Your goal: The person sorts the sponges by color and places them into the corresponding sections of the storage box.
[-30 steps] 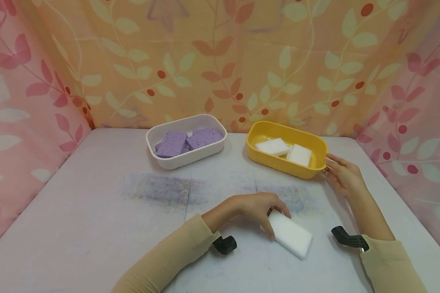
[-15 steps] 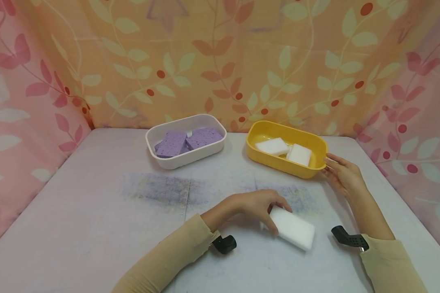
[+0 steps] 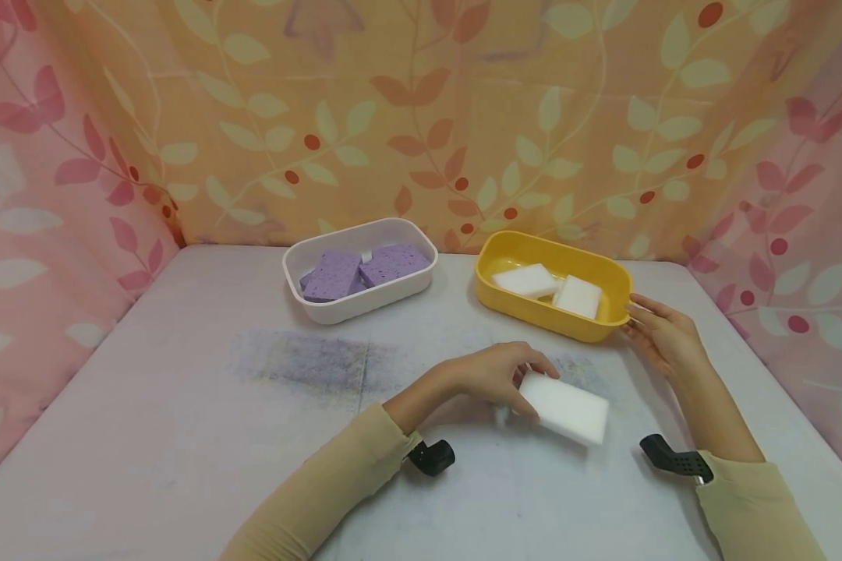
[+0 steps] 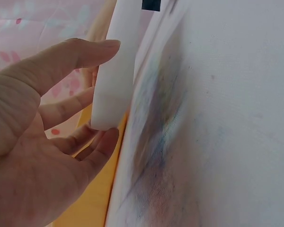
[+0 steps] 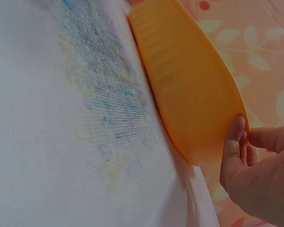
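Observation:
My left hand [image 3: 498,378] grips a white sponge block [image 3: 568,409] by its left end, raised over the table. In the left wrist view, the thumb presses one face of that sponge [image 4: 116,85] and the other fingers curl around its far side and lower end. My right hand [image 3: 666,335] holds the right end of a yellow tray [image 3: 533,310], thumb and fingers at the rim. From the right wrist, the tray's outer wall [image 5: 189,90] shows close by the fingertips. Two more white sponges [image 3: 578,297] lie inside the yellow tray.
Left of the yellow tray stands a white tray [image 3: 337,313] with several purple sponges [image 3: 393,265]. A smudged blue-grey stain [image 3: 309,362] marks the white table cover [image 3: 182,436]. Floral curtains [image 3: 421,117] hang behind and at both sides.
My left hand has lifted the white sponge off the table and moved it up toward the yellow tray, tilting it. The right hand stays at the tray's end.

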`<state>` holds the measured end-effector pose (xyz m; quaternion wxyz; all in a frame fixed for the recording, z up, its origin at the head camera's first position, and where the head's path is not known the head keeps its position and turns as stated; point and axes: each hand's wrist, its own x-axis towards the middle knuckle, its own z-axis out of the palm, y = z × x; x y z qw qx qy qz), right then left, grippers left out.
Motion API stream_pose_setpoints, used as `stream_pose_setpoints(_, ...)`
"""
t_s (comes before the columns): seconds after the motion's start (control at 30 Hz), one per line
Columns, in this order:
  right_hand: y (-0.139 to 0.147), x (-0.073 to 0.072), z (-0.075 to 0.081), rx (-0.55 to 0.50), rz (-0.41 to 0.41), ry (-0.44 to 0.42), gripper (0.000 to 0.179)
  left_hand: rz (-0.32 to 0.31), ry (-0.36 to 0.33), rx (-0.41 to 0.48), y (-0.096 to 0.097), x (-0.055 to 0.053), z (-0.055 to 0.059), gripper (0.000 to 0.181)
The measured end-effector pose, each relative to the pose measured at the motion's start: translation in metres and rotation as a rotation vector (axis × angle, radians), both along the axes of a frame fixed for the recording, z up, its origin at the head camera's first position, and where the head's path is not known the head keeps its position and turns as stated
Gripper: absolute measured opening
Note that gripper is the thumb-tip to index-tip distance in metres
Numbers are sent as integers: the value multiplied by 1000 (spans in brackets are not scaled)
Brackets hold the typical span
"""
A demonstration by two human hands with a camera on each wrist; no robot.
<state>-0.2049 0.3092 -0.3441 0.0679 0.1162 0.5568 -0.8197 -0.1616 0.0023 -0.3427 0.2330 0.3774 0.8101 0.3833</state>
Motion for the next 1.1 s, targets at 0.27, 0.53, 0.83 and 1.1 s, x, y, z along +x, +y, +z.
stream_pose_setpoints(0.27,0,0,0,21,-3,-4,15,53,13,4,1,-12,4,58)
stream_pose_setpoints(0.53,-1,0,0,48,-11,-6,13,67,34,7,1,-25,17,61)
stream_pose_setpoints(0.83,-2,1,0,52,-17,-9,12,80,61,29,1,-41,30,60)
stream_pose_setpoints(1.1,-1,1,2,46,-10,-16,12,98,126,10,4,-52,39,62)
